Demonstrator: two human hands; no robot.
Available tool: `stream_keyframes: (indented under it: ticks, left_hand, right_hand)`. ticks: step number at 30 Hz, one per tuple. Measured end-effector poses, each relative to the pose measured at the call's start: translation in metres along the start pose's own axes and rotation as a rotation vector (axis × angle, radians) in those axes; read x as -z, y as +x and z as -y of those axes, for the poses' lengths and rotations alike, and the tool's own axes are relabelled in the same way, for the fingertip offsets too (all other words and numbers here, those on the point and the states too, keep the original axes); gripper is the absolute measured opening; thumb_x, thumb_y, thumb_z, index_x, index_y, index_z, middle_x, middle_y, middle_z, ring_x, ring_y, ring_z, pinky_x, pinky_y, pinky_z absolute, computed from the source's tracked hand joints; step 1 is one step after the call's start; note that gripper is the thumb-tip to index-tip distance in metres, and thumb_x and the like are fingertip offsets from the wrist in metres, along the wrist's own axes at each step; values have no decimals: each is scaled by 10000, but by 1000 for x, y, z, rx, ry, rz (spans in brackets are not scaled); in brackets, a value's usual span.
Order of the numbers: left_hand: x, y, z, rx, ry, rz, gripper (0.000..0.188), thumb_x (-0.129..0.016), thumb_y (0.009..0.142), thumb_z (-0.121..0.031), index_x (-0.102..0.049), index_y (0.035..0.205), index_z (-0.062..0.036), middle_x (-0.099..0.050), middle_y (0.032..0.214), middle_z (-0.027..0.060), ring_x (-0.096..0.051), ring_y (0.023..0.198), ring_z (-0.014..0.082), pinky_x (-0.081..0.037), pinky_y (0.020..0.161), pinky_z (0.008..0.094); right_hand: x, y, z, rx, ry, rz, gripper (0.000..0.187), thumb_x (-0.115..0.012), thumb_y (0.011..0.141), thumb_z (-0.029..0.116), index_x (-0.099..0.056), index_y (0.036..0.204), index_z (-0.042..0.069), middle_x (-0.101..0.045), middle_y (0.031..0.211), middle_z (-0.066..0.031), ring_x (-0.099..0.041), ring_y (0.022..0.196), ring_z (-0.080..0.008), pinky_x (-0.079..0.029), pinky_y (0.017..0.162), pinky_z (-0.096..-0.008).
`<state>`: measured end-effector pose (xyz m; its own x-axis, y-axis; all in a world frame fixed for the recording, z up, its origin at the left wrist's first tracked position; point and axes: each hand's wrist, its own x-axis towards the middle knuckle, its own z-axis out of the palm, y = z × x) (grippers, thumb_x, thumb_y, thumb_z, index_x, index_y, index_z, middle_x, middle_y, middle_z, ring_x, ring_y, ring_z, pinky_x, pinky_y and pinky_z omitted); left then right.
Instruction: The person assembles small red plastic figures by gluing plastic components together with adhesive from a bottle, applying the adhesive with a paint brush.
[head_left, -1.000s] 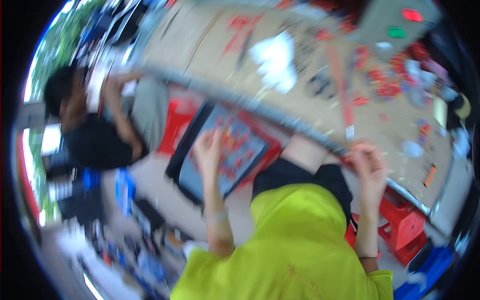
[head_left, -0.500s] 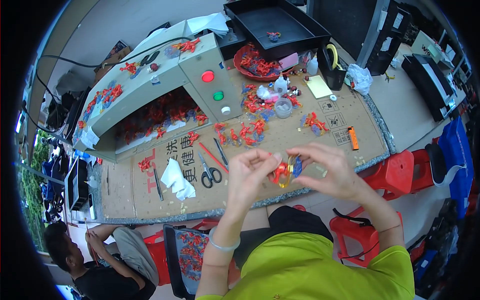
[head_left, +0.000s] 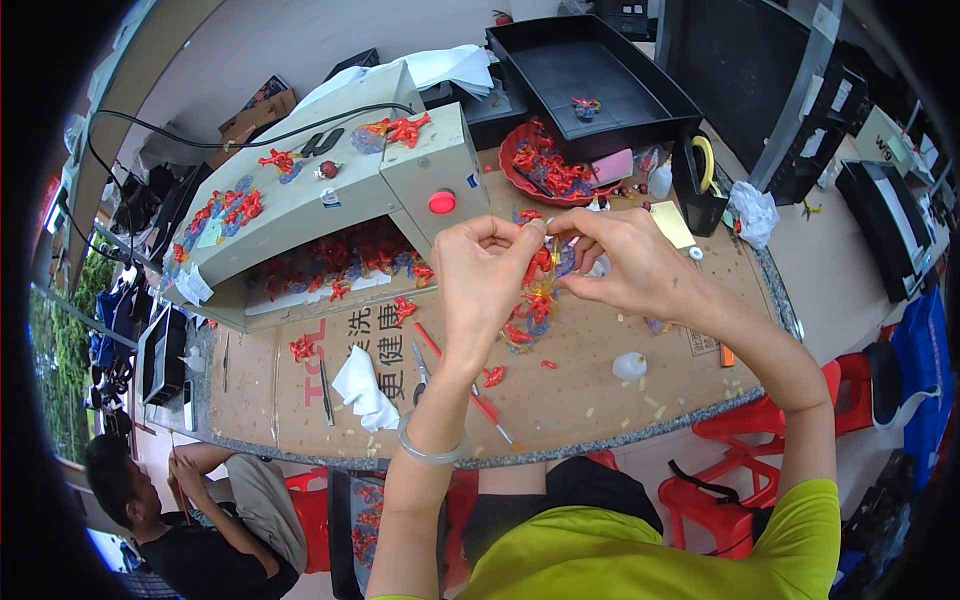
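- Shirt [head_left: 600, 555], yellow-green: the nearest item we record, its wearer's bare forearms reaching over a cardboard-covered table [head_left: 585, 405].
- Left hand [head_left: 478, 280], one: we find thumb and fingertips pinched on the red side of a small piece [head_left: 541, 263]. A pale bangle [head_left: 432, 455] circles the forearm.
- Right hand [head_left: 635, 265], one: thumb and fingertips close about the blue side of the same piece; we enter the two hands as together, fingertips nearly meeting.
- Same piece, location: between both sets of fingertips, raised above the table. Red, yellow and blue show; the fingers hide part, so we cannot tell its full shape.
- Step in hand, by our judgement: close fingertip work on this single piece. As we read it, the next move calls for a light, steady pinch from both hands, with fine control of the piece's angle.
- Tabletop goods: white tissue [head_left: 365, 390], crumpled; scissors [head_left: 420, 372], partly behind the left forearm; brush [head_left: 487, 409], red-handled; whitish container [head_left: 630, 366], small.
- Grey machine [head_left: 415, 165], one, with a red button [head_left: 441, 202]; we see red and blue pieces [head_left: 335, 288] in its opening.
- Red bowl [head_left: 506, 165], beyond the hands, heaped with similar pieces.
- Black tray [head_left: 555, 60], farthest listed; we see one lone piece [head_left: 586, 107] inside.
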<state>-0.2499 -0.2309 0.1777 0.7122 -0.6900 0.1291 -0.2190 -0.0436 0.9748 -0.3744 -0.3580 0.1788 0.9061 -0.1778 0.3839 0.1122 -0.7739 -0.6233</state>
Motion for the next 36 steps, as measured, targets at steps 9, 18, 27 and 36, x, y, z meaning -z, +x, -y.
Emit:
stream_keyframes:
  ticks: [9,18,27,36]
  left_hand:
    - [31,-52,32,-98,-12,-6,441,-566,858,-22,-453,1282,19,-663,996,132,-638,787,128,-510,720,266]
    - [72,-161,91,365,-85,-3,368,-480,906,-18,-445,1267,39,-642,1019,119,-639,786,147,-495,717,245]
    - [80,-190,124,295,-110,-174,300,-505,943,-110,-504,1215,15,-629,935,35,-474,619,47,-361,527,168]
    - [110,-194,87,249,188,29,362,-525,853,38,-518,1214,20,-668,937,101,-644,735,124,-496,651,231]
  right_hand:
    - [57,112,-161,-187,-221,-197,415,-769,703,128,-621,1037,-69,-677,896,-163,-659,726,-125,-531,637,-229]
    - [25,201,-353,-703,203,-77,245,-771,641,-7,-676,862,-48,-688,830,-118,-670,694,-171,-561,673,-265]
    - [45,182,-326,-744,-451,3,448,-856,561,106,-645,941,1,-664,1001,-173,-668,875,-276,-544,774,-329]
    - [73,-11,-75,-272,-186,-169,295,-601,848,54,-572,1131,-24,-612,1008,-65,-590,880,-133,-485,775,-261]
